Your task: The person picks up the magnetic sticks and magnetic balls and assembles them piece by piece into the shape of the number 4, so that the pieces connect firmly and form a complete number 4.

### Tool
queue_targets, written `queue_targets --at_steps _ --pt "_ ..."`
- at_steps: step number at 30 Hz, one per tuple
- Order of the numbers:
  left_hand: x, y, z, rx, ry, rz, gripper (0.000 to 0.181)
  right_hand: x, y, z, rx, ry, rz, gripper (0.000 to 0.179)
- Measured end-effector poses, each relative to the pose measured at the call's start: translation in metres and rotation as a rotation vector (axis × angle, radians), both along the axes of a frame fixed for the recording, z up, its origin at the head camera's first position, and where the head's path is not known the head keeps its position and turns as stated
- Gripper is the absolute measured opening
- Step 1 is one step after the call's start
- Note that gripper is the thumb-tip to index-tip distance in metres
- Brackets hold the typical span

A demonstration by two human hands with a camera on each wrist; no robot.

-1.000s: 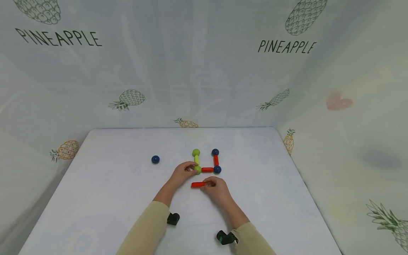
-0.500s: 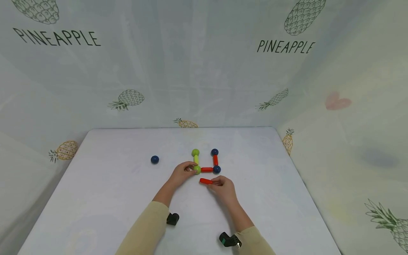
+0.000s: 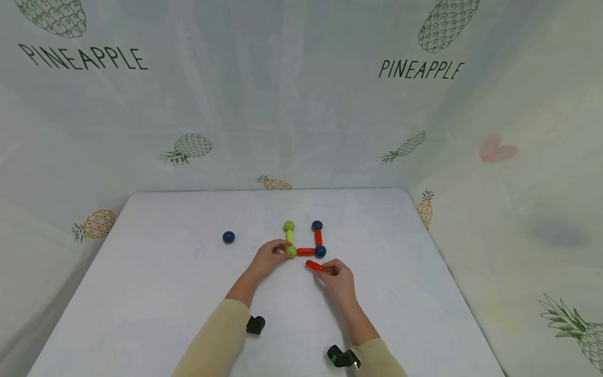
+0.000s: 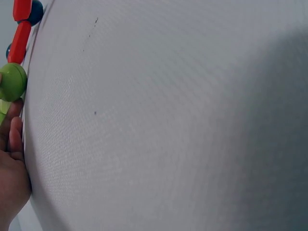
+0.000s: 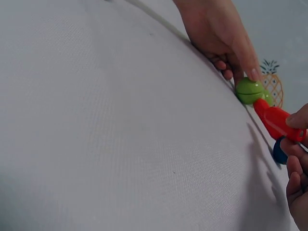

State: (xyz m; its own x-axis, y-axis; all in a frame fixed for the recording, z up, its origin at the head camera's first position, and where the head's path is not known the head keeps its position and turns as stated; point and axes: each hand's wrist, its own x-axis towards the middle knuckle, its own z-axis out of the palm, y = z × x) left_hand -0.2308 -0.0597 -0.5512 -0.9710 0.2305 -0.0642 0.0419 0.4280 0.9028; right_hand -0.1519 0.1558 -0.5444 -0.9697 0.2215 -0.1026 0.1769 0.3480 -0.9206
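On the white table, balls and rods form a U shape. Its left side has a far green ball [image 3: 289, 225], a yellow-green rod [image 3: 289, 237] and a near green ball [image 3: 292, 252]. A red rod [image 3: 305, 252] runs from there to a blue ball [image 3: 320, 251]; another red rod [image 3: 318, 237] leads up to a second blue ball [image 3: 317, 225]. My left hand [image 3: 269, 257] holds the near green ball between thumb and fingers. Just in front of the U, my right hand [image 3: 340, 281] pinches a loose red rod [image 3: 313, 265] by one end, its free end pointing left.
A loose blue ball [image 3: 229, 237] lies left of the U on the table [image 3: 165, 272]. Dark wrist-worn devices show at the left sleeve [image 3: 256, 324] and the right sleeve [image 3: 340, 356]. A pineapple-print cloth [image 3: 301, 104] hangs behind the table.
My right hand has moved right with the red rod, which has turned so its free end tips slightly away from me. My left hand has stayed on the green ball.
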Motion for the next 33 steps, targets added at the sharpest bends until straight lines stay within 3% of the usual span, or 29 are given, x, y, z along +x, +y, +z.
queue_targets --at_steps 19,33 --pt "-0.0005 -0.0007 -0.0036 0.026 0.01 -0.001 0.025 0.0087 -0.0003 -0.0045 0.017 0.057 -0.134 0.015" --pt "-0.0015 -0.0009 -0.0032 0.014 0.008 -0.009 0.025 0.0054 0.0 -0.0084 0.037 0.061 -0.186 0.017"
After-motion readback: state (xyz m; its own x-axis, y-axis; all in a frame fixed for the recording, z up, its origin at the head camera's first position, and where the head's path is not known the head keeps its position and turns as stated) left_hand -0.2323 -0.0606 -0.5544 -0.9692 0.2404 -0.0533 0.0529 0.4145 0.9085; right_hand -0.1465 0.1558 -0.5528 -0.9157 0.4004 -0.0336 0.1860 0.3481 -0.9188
